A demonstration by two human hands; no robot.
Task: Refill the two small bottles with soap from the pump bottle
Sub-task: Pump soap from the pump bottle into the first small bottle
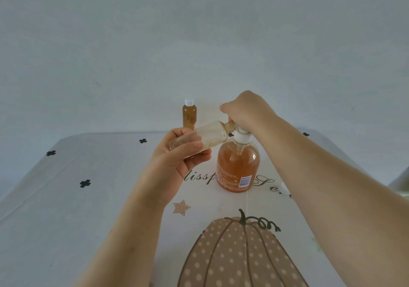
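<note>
Head view was directed down at a worktop (66, 198) covered by a cloth printed with a dotted pumpkin (239, 255), a star (181, 207) and black clovers; an uncapped small bottle (199, 139), nearly empty and tilted almost flat, was held in the left hand (177, 160), its fingers (192, 146) curled around the body; its open neck was placed against the spout of the pump bottle (238, 167), which stood upright on the cloth and was filled with amber soap; the white pump head (242, 137) was covered from above by the right hand (245, 109), fingers pressed together over it; a second small bottle (189, 115), capped and filled with amber soap, was seen standing at the far edge, well apart from both hands.
</note>
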